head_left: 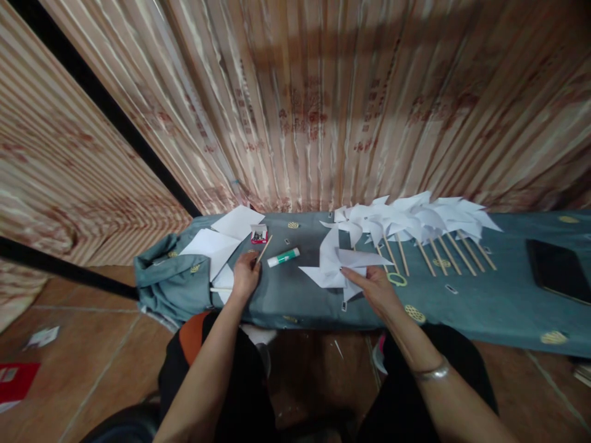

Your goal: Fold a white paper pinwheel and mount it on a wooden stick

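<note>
My left hand (244, 275) grips a thin wooden stick (265, 248) that points up and right toward a small red box of pins (259, 234). My right hand (375, 287) holds the lower edge of a white paper pinwheel (336, 261) lying flat on the blue-grey cloth-covered table (484, 301). A white and green glue stick (283, 258) lies between the two hands. Another stick (220, 289) pokes out from under my left hand.
A row of several finished white pinwheels on wooden sticks (415, 224) lies at the back right. Loose white paper sheets (221, 240) sit at the left end. A dark tablet (556, 269) rests at far right. A striped curtain (300, 104) hangs behind.
</note>
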Demonstrator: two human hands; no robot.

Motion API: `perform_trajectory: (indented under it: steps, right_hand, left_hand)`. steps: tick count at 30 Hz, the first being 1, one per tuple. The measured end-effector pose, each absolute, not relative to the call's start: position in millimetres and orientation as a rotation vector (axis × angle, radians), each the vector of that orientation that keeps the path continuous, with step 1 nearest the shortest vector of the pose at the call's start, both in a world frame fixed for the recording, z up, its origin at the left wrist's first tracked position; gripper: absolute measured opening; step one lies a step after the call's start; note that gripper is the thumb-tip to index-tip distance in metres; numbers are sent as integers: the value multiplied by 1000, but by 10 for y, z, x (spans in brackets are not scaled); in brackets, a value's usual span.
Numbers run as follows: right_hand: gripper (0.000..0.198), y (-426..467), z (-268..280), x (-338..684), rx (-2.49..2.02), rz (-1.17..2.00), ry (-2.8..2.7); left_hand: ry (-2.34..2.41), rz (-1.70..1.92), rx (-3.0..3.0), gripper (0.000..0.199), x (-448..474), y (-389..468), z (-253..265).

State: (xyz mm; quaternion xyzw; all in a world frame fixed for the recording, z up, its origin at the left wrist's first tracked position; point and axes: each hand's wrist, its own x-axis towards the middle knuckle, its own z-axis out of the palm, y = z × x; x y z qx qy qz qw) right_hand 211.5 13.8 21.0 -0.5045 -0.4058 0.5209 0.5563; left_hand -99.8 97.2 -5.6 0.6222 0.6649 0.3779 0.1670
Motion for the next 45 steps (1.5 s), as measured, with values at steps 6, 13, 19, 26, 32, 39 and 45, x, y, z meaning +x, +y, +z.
perform_trajectory:
  steps: [6,13,19,26,32,39,45]
  right_hand:
    - [38,107,264,2097,-1171,1267,-931]
    - [40,78,363,2128,-1205,1136,-965]
    - [22,-190,603,1934,-1191,987,-1349]
    - [5,-502,926,1722,-860,737,-1661]
    - [6,-492,1020,1878,-902,612,-1543]
    - [18,-495,1038,2037,-974,338,-1565]
    - [23,-504,1070,2107,-974,212,-1626]
  left_hand:
    - [1929,949,1880,29,-1042,891,-15]
    - [1893,1121,1832,38,-1055,705,232]
    - [1376,1209,1416,29,-642,363,425]
    - [1054,899,912,36,-3,140,547]
    - [895,871,808,35,281,-25,624]
    - [851,790,796,32,391,-103,708]
    - [873,744,834,28,381,-99,634]
